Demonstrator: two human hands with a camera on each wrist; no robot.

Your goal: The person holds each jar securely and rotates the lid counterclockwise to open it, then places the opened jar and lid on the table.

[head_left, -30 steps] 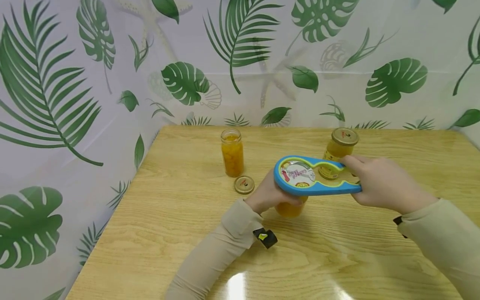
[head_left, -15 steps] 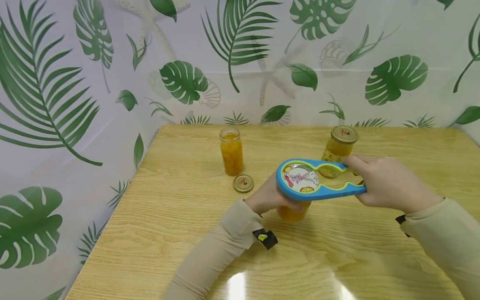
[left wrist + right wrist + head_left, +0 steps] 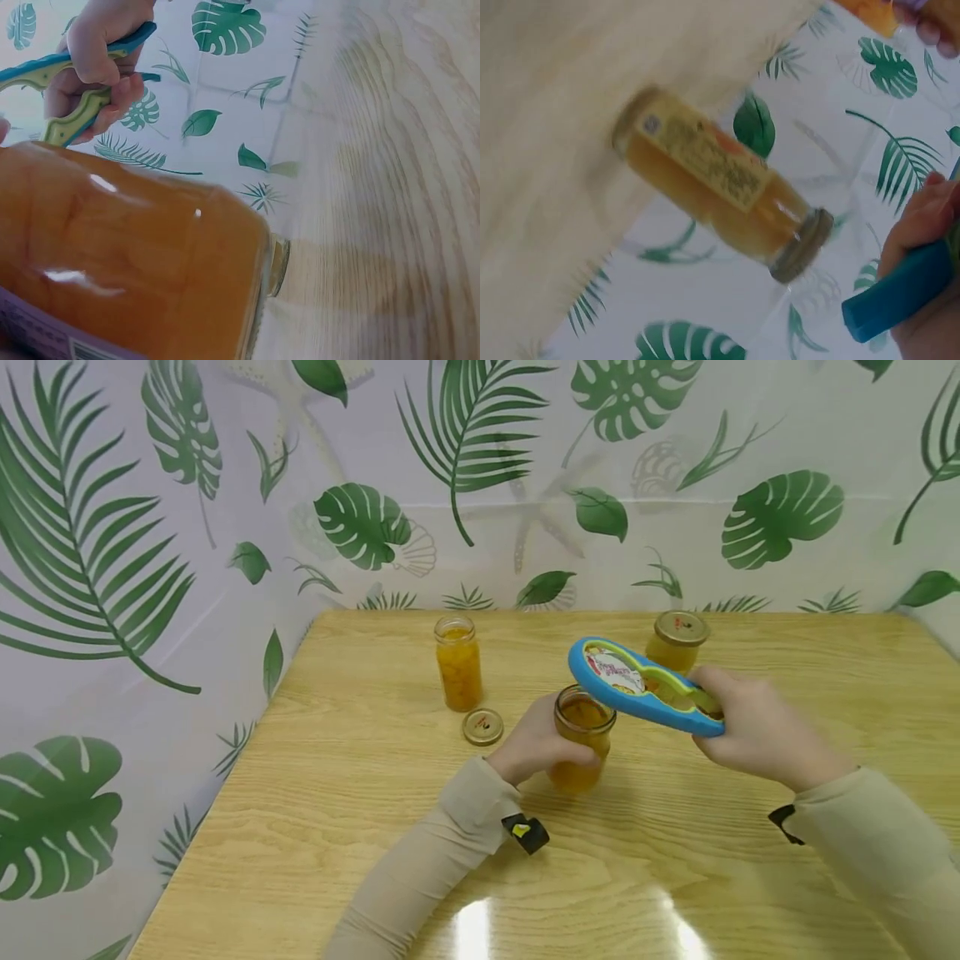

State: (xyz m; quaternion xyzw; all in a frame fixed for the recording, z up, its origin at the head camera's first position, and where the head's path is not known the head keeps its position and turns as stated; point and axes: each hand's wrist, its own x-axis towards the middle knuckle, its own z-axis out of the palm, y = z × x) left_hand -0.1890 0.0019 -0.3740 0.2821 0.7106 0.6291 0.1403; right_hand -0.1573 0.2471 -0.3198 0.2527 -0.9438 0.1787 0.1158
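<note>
My left hand (image 3: 543, 745) grips a glass jar (image 3: 576, 777) of orange contents, which stands upright on the table with its mouth uncovered. Close up in the left wrist view, the same jar (image 3: 142, 232) shows a purple label. A blue and yellow-green jar opener (image 3: 637, 703) is in my right hand (image 3: 757, 725), gripped by its handles. Its wide end holds a white printed lid (image 3: 617, 671), tilted just above the jar's rim. The right wrist view catches only the opener's blue handle end (image 3: 900, 289) and part of the hand.
An uncovered jar (image 3: 459, 668) of orange fruit stands at the back left, and a gold lid (image 3: 482, 727) lies before it. Behind the opener is a gold-capped jar (image 3: 675, 639), partly hidden; the right wrist view shows its yellow label. A leaf-print cloth (image 3: 525, 527) backs the wooden table (image 3: 300, 827).
The opener has risen off the jar and tilted, carrying the printed lid with it, so the jar's mouth now shows. The left hand has stayed around the jar.
</note>
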